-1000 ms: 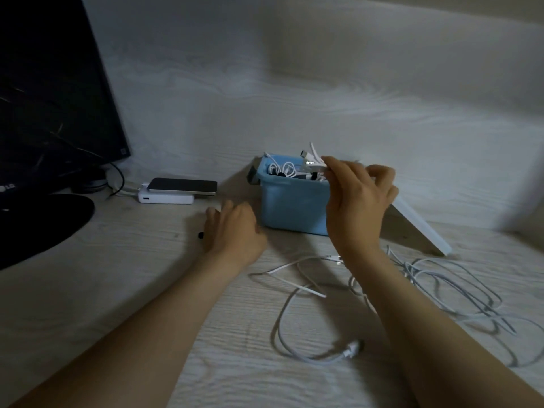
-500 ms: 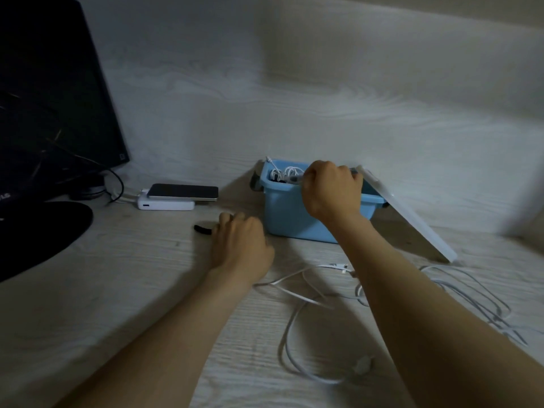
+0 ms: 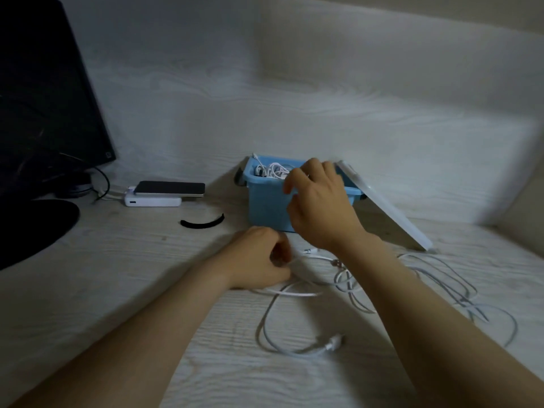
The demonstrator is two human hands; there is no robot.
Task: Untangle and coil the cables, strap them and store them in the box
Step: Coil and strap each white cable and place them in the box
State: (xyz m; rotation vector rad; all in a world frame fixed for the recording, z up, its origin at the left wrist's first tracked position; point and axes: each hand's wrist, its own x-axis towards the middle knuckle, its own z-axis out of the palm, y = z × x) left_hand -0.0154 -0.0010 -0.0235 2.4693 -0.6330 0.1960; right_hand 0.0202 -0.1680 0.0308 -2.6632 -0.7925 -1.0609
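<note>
A blue box [image 3: 265, 201] stands at the back of the desk with coiled white cables [image 3: 273, 170] inside. My right hand [image 3: 318, 201] hovers over its front rim, fingers relaxed and holding nothing. My left hand [image 3: 259, 257] rests on the desk in front of the box. Its fingers are curled round a loose white cable [image 3: 273, 334] that loops toward me and ends in a plug. More white cable [image 3: 441, 278] lies tangled on the right, partly hidden by my right forearm. A black strap [image 3: 203, 222] lies left of the box.
The box's white lid [image 3: 382, 207] leans against its right side. A phone [image 3: 170, 189] lies on a white power bank [image 3: 153, 201] at the back left. A dark monitor [image 3: 44, 98] and its round base [image 3: 29, 225] fill the left edge.
My right hand let go of the coiled cable in the box and lifted out with nothing in it. My left hand slid right off the black strap to the loose cable.
</note>
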